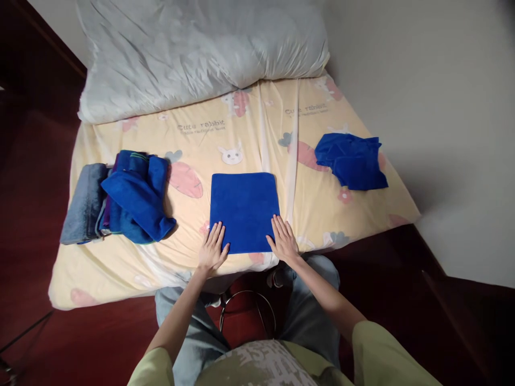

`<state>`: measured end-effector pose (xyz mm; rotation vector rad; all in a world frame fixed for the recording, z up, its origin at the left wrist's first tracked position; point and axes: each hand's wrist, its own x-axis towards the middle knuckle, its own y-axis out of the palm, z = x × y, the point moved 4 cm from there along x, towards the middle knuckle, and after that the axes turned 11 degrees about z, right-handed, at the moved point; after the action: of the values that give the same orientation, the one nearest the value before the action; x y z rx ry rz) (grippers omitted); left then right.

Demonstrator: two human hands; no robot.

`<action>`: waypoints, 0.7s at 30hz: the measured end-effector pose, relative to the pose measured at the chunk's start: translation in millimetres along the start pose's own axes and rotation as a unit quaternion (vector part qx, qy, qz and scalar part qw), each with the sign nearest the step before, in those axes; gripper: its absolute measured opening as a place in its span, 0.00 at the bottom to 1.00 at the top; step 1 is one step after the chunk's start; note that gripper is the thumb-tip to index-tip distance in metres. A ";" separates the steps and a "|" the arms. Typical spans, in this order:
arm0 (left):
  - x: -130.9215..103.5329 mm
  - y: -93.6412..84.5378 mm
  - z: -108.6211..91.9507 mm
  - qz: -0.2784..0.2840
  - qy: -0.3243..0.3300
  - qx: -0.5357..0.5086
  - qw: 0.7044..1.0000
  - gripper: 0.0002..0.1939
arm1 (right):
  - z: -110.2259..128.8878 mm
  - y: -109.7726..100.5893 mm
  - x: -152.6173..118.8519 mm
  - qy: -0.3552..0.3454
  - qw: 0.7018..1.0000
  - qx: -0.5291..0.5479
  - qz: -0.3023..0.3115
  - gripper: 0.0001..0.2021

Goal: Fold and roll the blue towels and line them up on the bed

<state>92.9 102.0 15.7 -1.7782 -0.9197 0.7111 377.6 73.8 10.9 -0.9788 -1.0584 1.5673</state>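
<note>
Head view: prob. light, soft, floppy, not slippery or fragile; corners or edges look the best spots to grip. It's a plain blue towel (244, 209), near-square, smooth w/ neat edges, flat on a rabbit-print bedsheet (193, 228) btwn L hand (212, 246) & R hand (284, 238), both palm-down, fingers slightly spread, pinching nothing.

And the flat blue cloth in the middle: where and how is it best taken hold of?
Probably by its two near corners, coming from the person's side: the blue cloth lies flat, those corners are closest, and the left grip and right grip rest on its side edges near them.
</note>
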 end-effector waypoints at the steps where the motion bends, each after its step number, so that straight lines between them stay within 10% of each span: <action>1: -0.5 0.0 -0.1 -0.003 0.001 0.002 1.000 0.35 | 0.5 -0.1 -0.3 -0.003 1.000 0.004 -0.004 0.35; 9: -18.6 -15.4 -5.4 0.008 0.056 0.049 0.997 0.38 | 6.6 -15.6 -8.1 -0.031 0.999 0.015 -0.035 0.33; 14: -53.1 -9.4 3.0 0.024 0.122 0.093 0.988 0.28 | 11.8 -24.4 -44.6 -0.165 0.986 0.002 -0.009 0.29; 21: -57.5 5.0 12.0 0.051 0.037 0.147 0.987 0.29 | 4.3 -4.9 -60.6 -0.165 0.984 -0.061 -0.026 0.24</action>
<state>53.4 58.5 10.2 -1.5855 -0.6414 0.7962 387.5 14.9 22.7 -0.7800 -1.4119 1.6725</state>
